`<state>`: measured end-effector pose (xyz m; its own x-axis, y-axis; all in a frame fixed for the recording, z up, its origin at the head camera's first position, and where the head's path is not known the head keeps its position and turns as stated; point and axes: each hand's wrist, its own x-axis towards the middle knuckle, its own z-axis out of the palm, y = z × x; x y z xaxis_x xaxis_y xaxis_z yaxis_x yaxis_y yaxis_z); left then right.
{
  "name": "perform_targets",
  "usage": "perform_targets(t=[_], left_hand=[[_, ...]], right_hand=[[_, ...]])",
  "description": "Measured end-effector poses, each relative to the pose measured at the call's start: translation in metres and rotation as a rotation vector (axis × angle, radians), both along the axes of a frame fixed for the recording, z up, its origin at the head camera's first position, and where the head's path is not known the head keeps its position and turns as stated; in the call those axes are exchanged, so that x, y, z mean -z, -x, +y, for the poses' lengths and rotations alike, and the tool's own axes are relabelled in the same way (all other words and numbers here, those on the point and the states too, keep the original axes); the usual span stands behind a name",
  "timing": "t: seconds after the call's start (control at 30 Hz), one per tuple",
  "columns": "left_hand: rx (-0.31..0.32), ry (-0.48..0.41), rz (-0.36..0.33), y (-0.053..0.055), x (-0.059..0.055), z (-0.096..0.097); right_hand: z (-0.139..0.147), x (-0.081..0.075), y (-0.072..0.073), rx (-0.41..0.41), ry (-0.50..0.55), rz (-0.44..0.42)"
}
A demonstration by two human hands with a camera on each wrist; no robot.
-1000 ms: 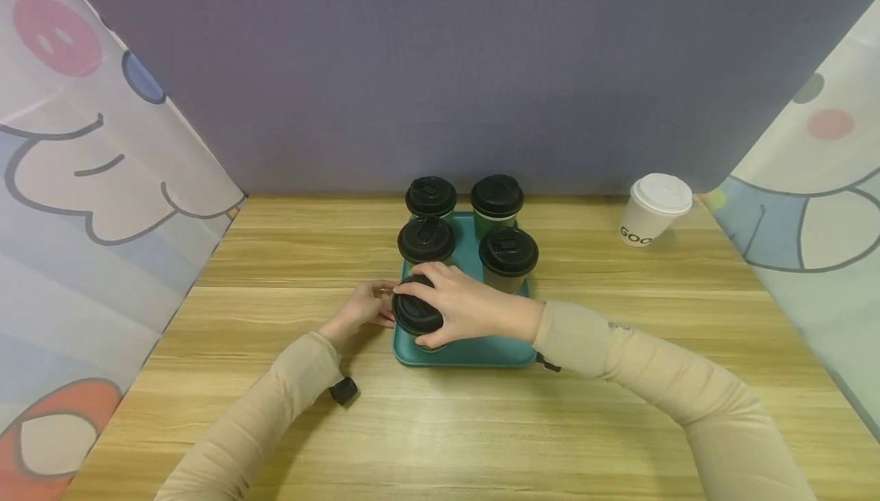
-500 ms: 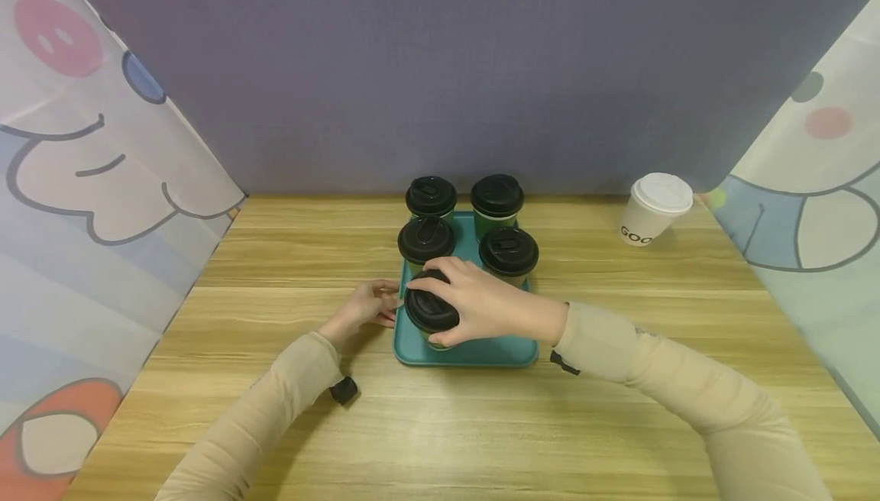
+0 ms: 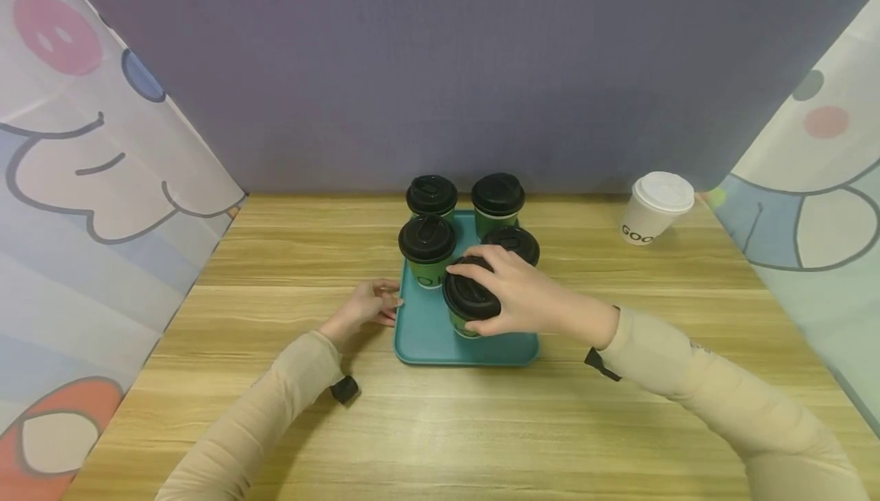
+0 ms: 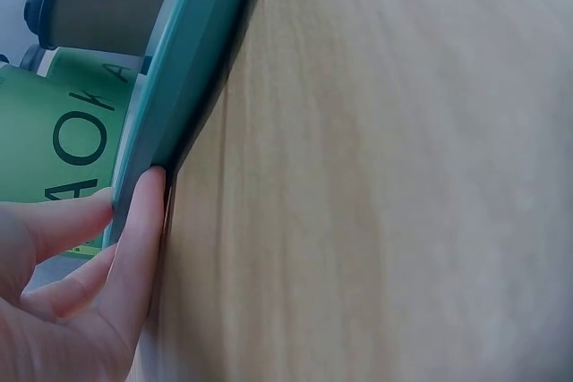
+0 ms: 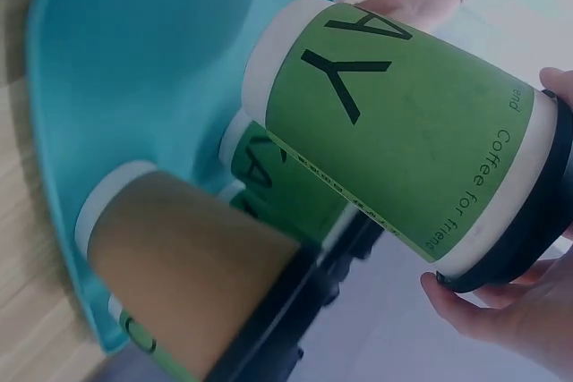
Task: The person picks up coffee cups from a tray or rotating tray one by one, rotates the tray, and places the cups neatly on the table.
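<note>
Cup [image 3: 470, 302] gripped by lid [image 5: 534, 224] in right hand [image 3: 520, 296], over tray [image 3: 421, 329], near end; left hand [image 3: 364, 306] pinches left rim [image 4: 192, 64], presumably steadying it.

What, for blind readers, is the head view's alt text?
A person's right grip holds a green cup by its black lid at a teal tray bearing four more cups; the left grip holds the tray's edge. A white cup stands apart.

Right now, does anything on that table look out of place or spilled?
The white cup sits alone on the table to the right, off the tray. One brown cup stands out among the green cups. No spill shows.
</note>
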<state>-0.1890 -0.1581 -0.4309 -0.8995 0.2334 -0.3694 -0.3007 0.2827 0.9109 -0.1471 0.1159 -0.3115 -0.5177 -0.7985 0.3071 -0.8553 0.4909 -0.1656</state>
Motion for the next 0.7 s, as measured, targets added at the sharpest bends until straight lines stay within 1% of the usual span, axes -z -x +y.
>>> perform_targets(t=[0.27, 0.5, 0.7], left_hand=[[0.011, -0.016, -0.008, 0.000, 0.000, -0.001], [0.023, -0.010, -0.013, -0.001, -0.002, -0.002], [0.014, -0.011, -0.021, -0.001, -0.003, -0.001]], right_hand=[[0.020, -0.007, -0.001, 0.029, 0.073, 0.039], [0.036, -0.011, -0.003, 0.070, 0.106, 0.042], [0.051, -0.014, -0.006, 0.096, 0.129, 0.043]])
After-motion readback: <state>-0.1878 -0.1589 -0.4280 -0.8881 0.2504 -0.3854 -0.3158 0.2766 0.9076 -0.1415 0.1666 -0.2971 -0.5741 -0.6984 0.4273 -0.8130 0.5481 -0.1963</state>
